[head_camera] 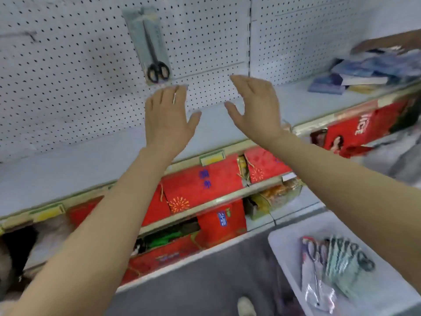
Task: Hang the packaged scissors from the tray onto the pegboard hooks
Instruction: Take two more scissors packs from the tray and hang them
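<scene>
One packaged pair of black-handled scissors (151, 46) hangs on the white pegboard (68, 65), tilted a little. Just below it my left hand (167, 119) is raised with straight fingers and holds nothing. My right hand (255, 103) is up beside it, fingers spread, also without anything in it. Both hands are apart from the hanging pack. At the lower right a white tray (282, 245) holds several more packaged scissors (337, 263), fanned out.
A pale shelf (91, 160) runs under the pegboard. Red gift boxes (205, 179) fill the shelves below. Blue packets (369, 71) are piled on the shelf at the right, where another person's hand (387, 43) reaches in. The floor is grey.
</scene>
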Available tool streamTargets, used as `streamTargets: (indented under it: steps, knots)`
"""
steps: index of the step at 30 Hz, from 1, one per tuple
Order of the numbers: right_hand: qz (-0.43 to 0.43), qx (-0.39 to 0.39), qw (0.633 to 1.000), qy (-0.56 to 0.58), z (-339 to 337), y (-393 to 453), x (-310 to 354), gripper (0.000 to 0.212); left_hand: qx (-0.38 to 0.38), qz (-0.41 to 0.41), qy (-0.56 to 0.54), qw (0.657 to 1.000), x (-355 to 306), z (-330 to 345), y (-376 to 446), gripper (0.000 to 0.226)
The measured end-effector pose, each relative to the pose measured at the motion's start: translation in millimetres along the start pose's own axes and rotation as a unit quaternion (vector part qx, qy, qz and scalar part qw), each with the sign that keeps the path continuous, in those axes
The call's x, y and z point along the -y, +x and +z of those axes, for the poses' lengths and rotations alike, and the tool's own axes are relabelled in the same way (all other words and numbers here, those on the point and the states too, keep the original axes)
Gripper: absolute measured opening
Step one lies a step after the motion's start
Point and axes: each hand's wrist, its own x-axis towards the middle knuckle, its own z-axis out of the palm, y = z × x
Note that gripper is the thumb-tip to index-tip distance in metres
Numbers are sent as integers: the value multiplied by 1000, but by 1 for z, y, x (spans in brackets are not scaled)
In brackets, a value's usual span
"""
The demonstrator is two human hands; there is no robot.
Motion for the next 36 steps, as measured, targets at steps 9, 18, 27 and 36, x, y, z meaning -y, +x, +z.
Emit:
streamTargets:
  steps: [9,18,27,36]
  knots:
    - [86,136,978,-135,-80,-182,-110,44,121,71,-88,986,-146,89,-106,54]
    - [156,297,924,-185,-133,-354,-204,50,232,129,-129,955,-282,186,-188,61]
    - [55,495,860,-110,-141,-507,-287,57,372,124,-126,911,-389,265,-291,55]
    - [-80,678,726,-80,-91,-564,-326,44,466,113,-111,870,-437,318,-365,52]
